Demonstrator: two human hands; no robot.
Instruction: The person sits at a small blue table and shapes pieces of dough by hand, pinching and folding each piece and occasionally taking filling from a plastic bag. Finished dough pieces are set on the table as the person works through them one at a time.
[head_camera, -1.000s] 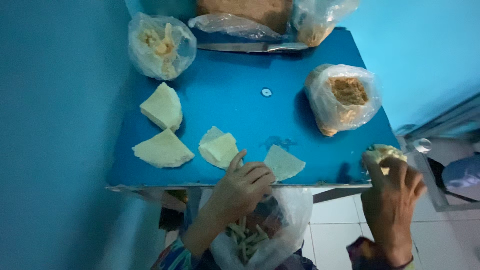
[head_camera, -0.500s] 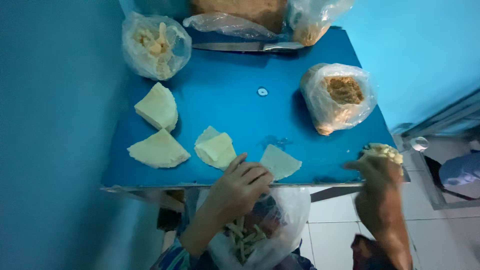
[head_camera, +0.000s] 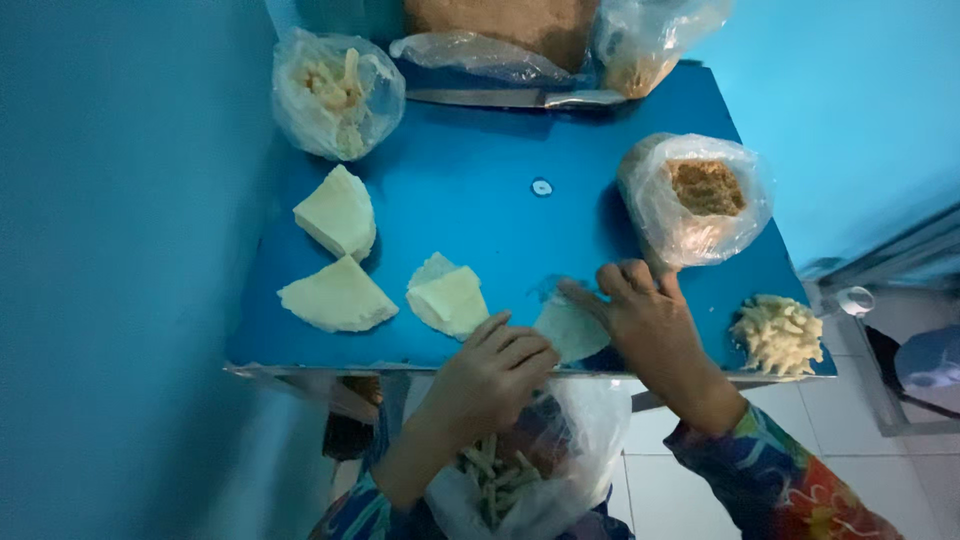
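Spread flat at the near edge of the blue tabletop (head_camera: 480, 210): thin pale triangular dough sheet (head_camera: 566, 326), smooth, partly covered. Pressed open-fingered on its right side: right hand (head_camera: 648, 325). Curled loosely against its left corner, fingertips touching: left hand (head_camera: 490, 378).

I see my right hand (head_camera: 650, 325) lying flat on a pale folded wrapper (head_camera: 568, 328) at the near edge of the blue table (head_camera: 470, 200). My left hand (head_camera: 490, 380) curls just beside that wrapper, above an open plastic bag (head_camera: 530, 480) hanging below the table's edge. A loose pile of pale strips (head_camera: 778, 335) sits at the table's near right corner.
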